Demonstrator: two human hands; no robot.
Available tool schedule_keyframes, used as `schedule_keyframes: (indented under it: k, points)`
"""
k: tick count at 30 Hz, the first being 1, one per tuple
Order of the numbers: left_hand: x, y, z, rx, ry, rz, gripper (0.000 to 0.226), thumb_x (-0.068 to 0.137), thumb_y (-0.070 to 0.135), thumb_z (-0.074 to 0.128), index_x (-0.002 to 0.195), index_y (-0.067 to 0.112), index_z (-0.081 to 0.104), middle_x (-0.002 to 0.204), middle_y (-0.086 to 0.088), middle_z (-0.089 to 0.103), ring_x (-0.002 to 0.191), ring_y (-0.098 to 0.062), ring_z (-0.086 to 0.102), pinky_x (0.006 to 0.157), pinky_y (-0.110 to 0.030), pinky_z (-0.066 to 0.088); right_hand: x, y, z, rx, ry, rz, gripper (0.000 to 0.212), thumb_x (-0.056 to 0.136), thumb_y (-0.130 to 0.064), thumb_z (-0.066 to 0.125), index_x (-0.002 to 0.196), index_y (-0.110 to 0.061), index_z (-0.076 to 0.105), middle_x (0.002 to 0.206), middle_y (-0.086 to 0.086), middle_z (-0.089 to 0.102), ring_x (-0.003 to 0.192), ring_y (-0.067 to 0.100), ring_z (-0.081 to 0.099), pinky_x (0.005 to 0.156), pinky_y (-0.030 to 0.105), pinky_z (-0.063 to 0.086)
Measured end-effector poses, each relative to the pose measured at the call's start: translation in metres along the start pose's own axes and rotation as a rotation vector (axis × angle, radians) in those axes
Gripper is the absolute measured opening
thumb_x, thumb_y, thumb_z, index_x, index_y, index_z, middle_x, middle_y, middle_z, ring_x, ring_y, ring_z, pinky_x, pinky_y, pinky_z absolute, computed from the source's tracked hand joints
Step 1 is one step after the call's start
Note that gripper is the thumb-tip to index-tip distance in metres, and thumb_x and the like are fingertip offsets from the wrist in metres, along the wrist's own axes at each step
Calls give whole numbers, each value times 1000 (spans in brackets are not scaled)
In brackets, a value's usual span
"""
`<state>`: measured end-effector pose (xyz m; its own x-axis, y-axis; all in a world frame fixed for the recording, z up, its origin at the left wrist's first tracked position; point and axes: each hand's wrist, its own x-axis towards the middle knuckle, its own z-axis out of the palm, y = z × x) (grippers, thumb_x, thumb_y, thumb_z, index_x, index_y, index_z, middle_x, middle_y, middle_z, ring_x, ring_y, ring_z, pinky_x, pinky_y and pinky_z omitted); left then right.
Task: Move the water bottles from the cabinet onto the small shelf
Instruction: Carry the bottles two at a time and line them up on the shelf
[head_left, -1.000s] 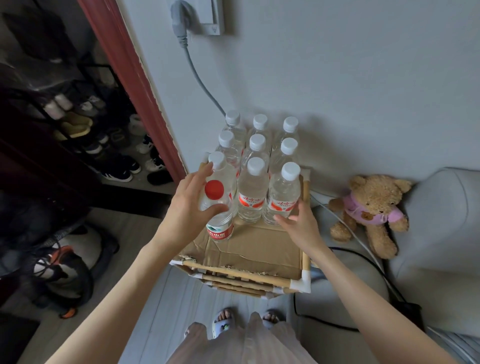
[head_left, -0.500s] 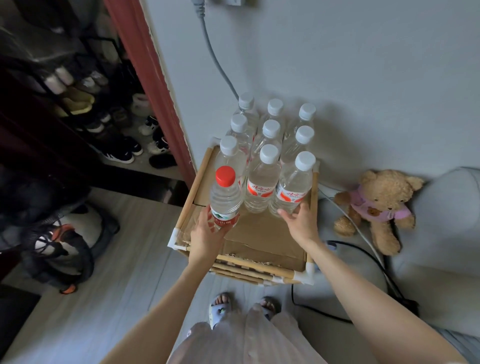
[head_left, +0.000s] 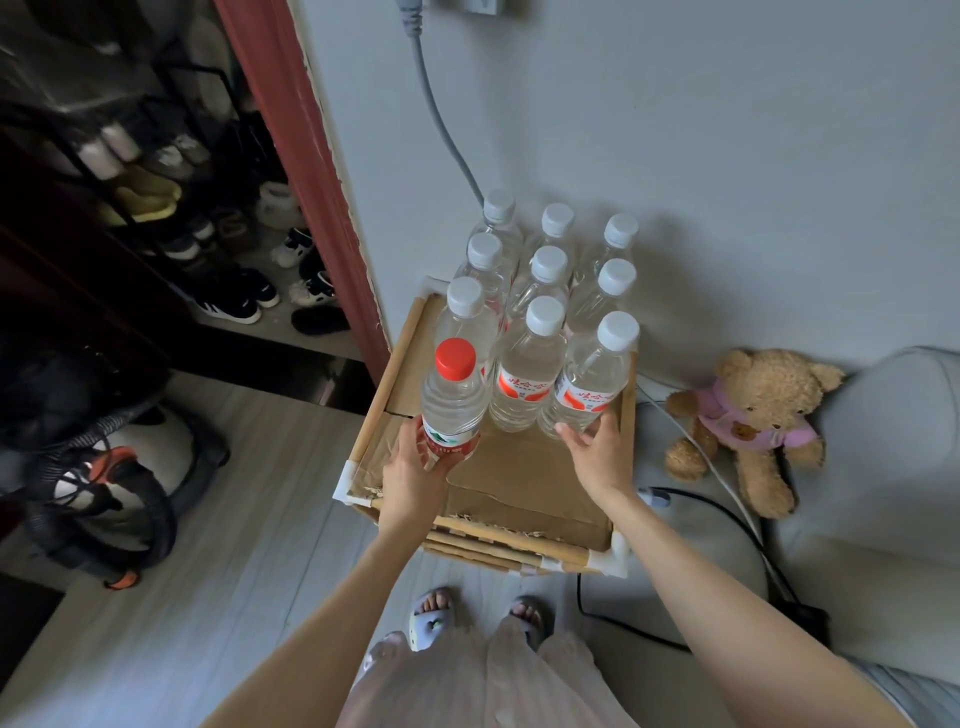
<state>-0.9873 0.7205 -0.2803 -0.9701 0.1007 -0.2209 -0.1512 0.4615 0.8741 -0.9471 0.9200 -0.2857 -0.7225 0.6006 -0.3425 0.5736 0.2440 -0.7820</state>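
Observation:
A small bamboo shelf (head_left: 571, 552) with a cardboard top stands against the wall. Several white-capped water bottles (head_left: 525, 382) stand on it in three rows. A red-capped bottle (head_left: 453, 405) stands upright at the front left of the group. My left hand (head_left: 413, 475) wraps around the base of the red-capped bottle. My right hand (head_left: 597, 449) rests with spread fingers against the base of the front right white-capped bottle (head_left: 587, 389).
A teddy bear (head_left: 753, 421) in a pink shirt sits on the floor right of the shelf, beside a grey sofa (head_left: 893, 467). Cables (head_left: 727, 499) trail along the floor. A shoe rack (head_left: 208, 234) and a vacuum cleaner (head_left: 98, 467) lie left. My feet (head_left: 478, 616) are below the shelf.
My left hand slid from the upper body of the red-capped bottle down to its base as the bottle settled upright on the shelf. The right hand stayed at the front right bottle.

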Motion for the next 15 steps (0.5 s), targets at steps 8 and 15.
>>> schedule_keyframes:
  k: [8, 15]
  points:
    - [2, -3, -3, 18, -67, -31, 59, 73, 33, 73, 121, 22, 41, 115, -1, 59, 105, -18, 56, 90, -40, 49, -4, -4, -2, 76, -38, 78, 52, 85, -30, 61, 129, -15, 38, 134, 6, 51, 120, 23, 52, 97, 35, 39]
    - [-1, 0, -4, -4, -113, -50, 68, 77, 23, 71, 132, 21, 31, 129, -1, 50, 118, -16, 48, 94, -35, 44, -18, -11, 2, 107, -98, 129, 83, 80, -39, 66, 143, -19, 16, 146, 1, 36, 133, 24, 37, 108, 40, 29]
